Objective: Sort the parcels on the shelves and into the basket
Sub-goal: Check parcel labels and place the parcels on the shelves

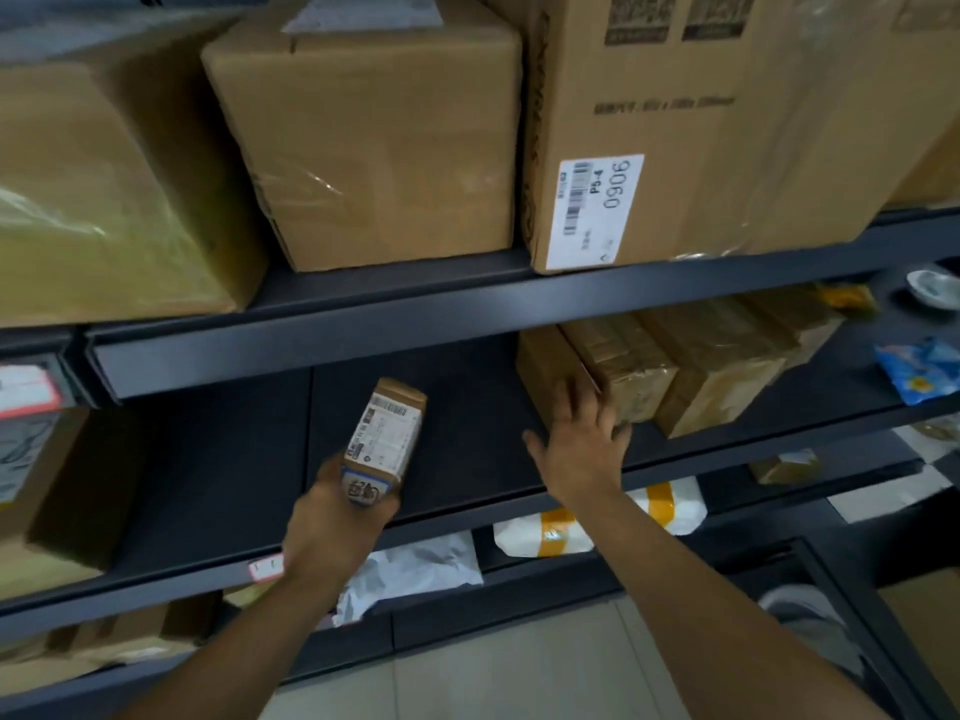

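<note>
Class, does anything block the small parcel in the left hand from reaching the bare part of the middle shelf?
Nothing visible does. The left hand holds the small parcel over the bare stretch of the middle shelf; the taped boxes sit to the right, by the open right hand.

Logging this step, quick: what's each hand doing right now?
Left hand: closed, holding a small parcel.
Right hand: open, holding nothing, by the boxes.

Brown boxes [363, 132]; dark grey shelf [467, 304]; white bag [597, 522], yellow tape bands; blue packet [922, 368]; box label [597, 210], white.
</note>
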